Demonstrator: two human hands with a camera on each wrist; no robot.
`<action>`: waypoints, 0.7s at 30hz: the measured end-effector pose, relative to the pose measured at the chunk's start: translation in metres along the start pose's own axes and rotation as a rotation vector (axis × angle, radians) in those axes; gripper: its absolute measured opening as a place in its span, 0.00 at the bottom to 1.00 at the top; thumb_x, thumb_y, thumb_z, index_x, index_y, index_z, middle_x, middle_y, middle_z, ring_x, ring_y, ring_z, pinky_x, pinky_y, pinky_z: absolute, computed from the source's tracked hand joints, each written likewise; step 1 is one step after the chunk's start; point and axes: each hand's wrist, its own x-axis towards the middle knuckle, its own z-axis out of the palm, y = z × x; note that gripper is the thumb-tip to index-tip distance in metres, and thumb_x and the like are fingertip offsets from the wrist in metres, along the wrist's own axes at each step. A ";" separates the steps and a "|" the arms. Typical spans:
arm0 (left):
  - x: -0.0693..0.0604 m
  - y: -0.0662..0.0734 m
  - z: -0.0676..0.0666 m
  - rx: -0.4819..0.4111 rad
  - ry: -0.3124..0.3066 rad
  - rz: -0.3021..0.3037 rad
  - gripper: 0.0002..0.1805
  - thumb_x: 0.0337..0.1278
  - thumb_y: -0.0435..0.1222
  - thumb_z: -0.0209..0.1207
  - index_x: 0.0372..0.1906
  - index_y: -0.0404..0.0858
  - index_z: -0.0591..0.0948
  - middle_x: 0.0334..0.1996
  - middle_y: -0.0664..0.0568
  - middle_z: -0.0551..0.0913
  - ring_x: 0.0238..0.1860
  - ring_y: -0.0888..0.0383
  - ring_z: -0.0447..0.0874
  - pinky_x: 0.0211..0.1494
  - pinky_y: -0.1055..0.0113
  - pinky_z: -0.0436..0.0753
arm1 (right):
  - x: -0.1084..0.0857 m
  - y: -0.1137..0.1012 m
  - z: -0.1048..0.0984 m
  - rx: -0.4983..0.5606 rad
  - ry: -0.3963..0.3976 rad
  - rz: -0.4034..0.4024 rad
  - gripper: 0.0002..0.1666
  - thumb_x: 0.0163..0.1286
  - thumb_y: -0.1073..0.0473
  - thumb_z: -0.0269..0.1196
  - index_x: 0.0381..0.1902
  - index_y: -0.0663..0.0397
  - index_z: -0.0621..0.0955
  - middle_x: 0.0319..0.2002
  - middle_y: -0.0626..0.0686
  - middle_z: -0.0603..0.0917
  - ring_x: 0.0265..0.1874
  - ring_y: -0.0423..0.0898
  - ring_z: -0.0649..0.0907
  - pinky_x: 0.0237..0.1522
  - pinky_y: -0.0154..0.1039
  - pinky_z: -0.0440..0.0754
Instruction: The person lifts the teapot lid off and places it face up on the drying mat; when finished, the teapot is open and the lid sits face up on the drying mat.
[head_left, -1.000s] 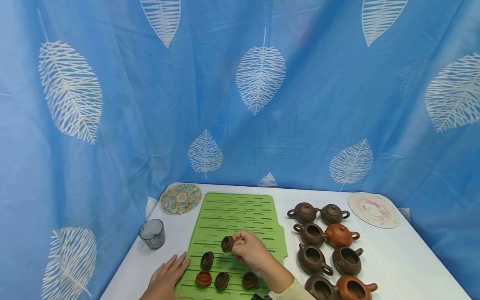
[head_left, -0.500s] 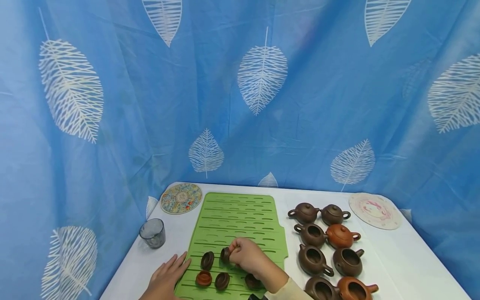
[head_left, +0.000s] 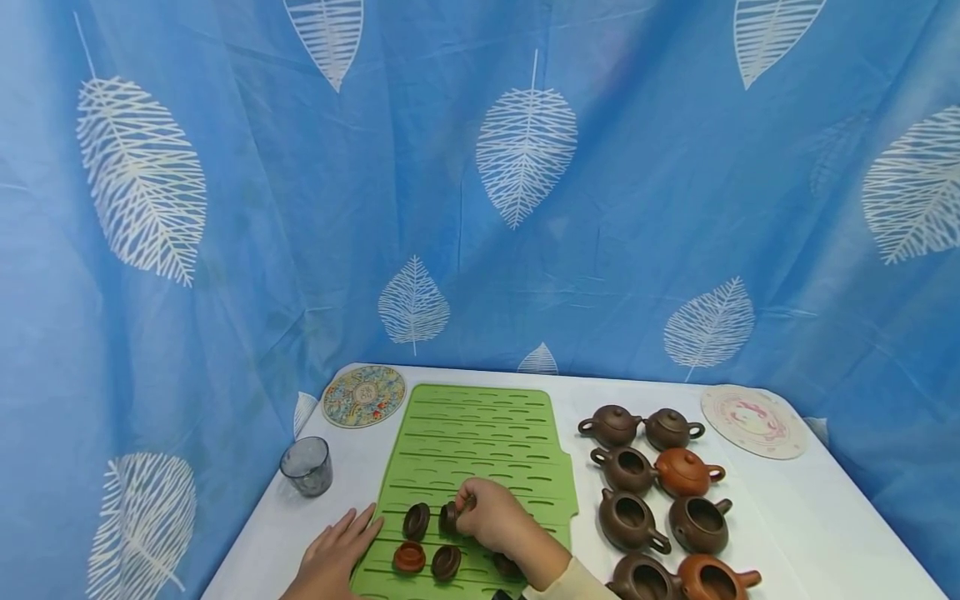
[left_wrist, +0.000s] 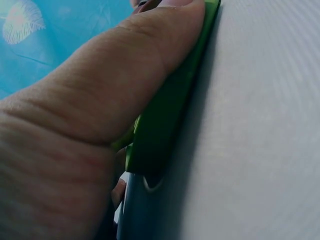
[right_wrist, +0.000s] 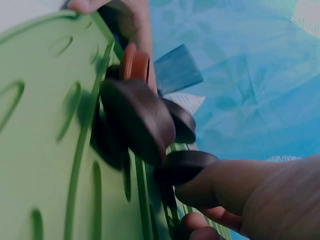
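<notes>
Left grip (head_left: 332, 553) outstretched, right grip (head_left: 492, 518) pinching

Table (head_left: 813, 517): white, across the bottom of the head view
Mat (head_left: 480, 433): green, slotted, lower centre
Glass (head_left: 307, 467): grey, see-through, lower left
Patterned disc (head_left: 364, 397): left of the mat's upper end
Pink-marked disc (head_left: 755, 422): lower right
Teapots (head_left: 684, 472): eight, brown or orange, lower right

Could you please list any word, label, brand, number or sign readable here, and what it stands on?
None can be read.
Teapots and lids: no lettering I can make out.
Colourful round mat: centre too small to tell.
Pale round mat: pink marks too blurred to tell whether they are writing.
</notes>
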 end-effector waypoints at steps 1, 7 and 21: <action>0.001 0.000 0.000 0.002 -0.002 0.000 0.63 0.48 0.68 0.71 0.78 0.28 0.66 0.79 0.27 0.58 0.77 0.20 0.52 0.81 0.17 0.53 | 0.000 0.000 -0.001 -0.017 0.003 0.003 0.12 0.59 0.74 0.64 0.32 0.52 0.80 0.23 0.47 0.77 0.21 0.44 0.71 0.19 0.32 0.67; 0.003 -0.001 -0.001 -0.004 -0.026 -0.013 0.62 0.50 0.68 0.71 0.79 0.29 0.65 0.80 0.28 0.57 0.77 0.20 0.51 0.81 0.16 0.51 | -0.004 0.001 -0.005 -0.119 0.012 -0.023 0.12 0.60 0.72 0.66 0.29 0.50 0.80 0.21 0.44 0.76 0.20 0.41 0.71 0.19 0.29 0.68; 0.003 -0.003 -0.001 -0.004 -0.035 -0.026 0.62 0.50 0.67 0.71 0.79 0.30 0.65 0.80 0.29 0.57 0.77 0.20 0.50 0.81 0.16 0.49 | -0.020 -0.002 -0.026 -0.088 0.163 -0.005 0.09 0.62 0.69 0.65 0.41 0.56 0.82 0.28 0.48 0.79 0.22 0.43 0.74 0.19 0.32 0.73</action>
